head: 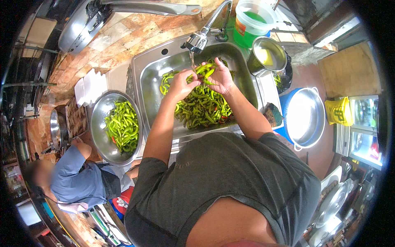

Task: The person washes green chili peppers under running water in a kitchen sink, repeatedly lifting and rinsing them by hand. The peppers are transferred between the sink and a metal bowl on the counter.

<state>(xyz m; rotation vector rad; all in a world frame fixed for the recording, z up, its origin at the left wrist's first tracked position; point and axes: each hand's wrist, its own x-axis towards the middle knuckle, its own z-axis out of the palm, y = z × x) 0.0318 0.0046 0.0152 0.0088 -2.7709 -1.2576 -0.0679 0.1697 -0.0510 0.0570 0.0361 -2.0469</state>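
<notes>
Water runs from the chrome faucet head point(197, 41) into a stainless steel sink point(151, 102) that holds a large heap of green chili peppers point(203, 108) with a few red ones. My right hand point(222, 77), palm up over the heap, holds several green chilies point(206, 70). Beside it, my left hand point(184, 83) has its fingertips drawn together at the edge of those chilies; whether it pinches one is not clear. A steel bowl point(98, 123) with bright green chilies point(123, 126) stands to the left of the sink.
Behind the sink's right corner stand a plastic tub with green liquid point(243, 34) and a metal pot point(256, 61). A blue drum point(287, 92) with a metal basin point(308, 117) is at the right. Another person point(80, 179) is at the left, beyond the bowl.
</notes>
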